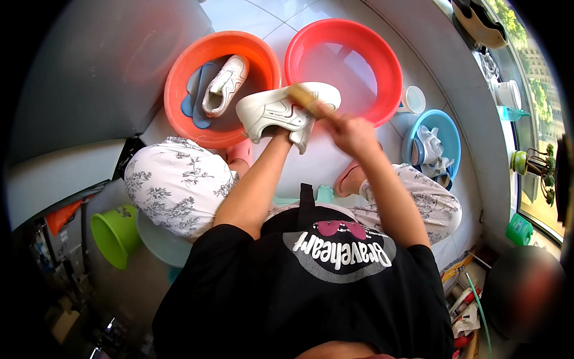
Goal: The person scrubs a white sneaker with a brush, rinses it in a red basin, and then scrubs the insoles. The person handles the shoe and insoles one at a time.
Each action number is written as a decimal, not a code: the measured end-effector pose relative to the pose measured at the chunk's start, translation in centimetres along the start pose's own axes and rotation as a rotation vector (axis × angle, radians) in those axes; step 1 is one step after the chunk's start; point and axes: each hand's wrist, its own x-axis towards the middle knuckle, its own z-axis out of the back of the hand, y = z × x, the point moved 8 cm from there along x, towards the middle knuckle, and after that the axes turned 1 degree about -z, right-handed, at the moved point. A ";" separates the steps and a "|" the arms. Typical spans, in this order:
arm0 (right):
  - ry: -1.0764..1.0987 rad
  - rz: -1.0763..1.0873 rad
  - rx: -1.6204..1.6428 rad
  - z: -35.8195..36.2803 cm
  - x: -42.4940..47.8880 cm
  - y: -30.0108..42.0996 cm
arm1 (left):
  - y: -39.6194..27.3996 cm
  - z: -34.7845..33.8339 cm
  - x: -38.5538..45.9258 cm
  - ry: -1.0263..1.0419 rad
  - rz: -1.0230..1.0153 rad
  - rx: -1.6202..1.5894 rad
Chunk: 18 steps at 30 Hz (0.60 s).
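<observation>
A white sneaker [273, 111] is held up over the gap between two basins, its sole edge turned away from me. My left hand [282, 136] reaches into its opening; the fingers are hidden inside, and only the wrist end shows. My right hand [352, 134] grips a wooden-backed brush [303, 99], which lies across the sneaker's sole edge and is a little blurred. A second white sneaker [228, 83] rests in the orange basin [176, 105] beside blue insoles [202, 96]. To the right, the red basin [389, 63] holds cloudy water [334, 78].
A white tub [413, 99] and a blue basin [454, 134] with footwear [431, 150] stand at the right. A green bucket [112, 233] lies tipped at the left. My knees and pink clogs [242, 152] flank the work. A windowsill with bottles and a plant [549, 175] runs along the right.
</observation>
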 end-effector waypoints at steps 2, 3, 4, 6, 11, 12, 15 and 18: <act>0.038 -0.185 -0.050 1.0 0.9 -3.3 | -1.6 0.2 0.4 0.008 -0.138 0.289; -0.003 -0.215 -0.048 1.4 0.8 -3.9 | -3.5 1.7 -0.7 -0.265 -0.118 0.289; -0.047 -0.195 -0.087 1.2 0.3 -3.5 | -3.0 1.6 -0.1 -0.199 -0.011 -0.578; -0.095 -0.094 0.002 0.4 -1.7 0.1 | -2.3 0.6 -0.5 -0.121 0.069 -0.903; -0.152 -0.256 -0.175 0.9 -1.0 -3.3 | 0.5 -7.2 1.9 0.033 0.016 -1.014; -0.189 -0.276 -0.224 1.7 -0.8 -4.8 | -0.9 -6.1 1.4 0.017 0.009 -1.100; -0.188 -0.240 -0.224 -0.2 -2.7 -4.2 | -4.8 -0.5 0.0 -0.059 -0.013 -1.359; -0.153 -0.185 -0.055 -0.9 -4.7 -0.2 | -4.9 -0.2 -1.4 0.033 0.483 -2.393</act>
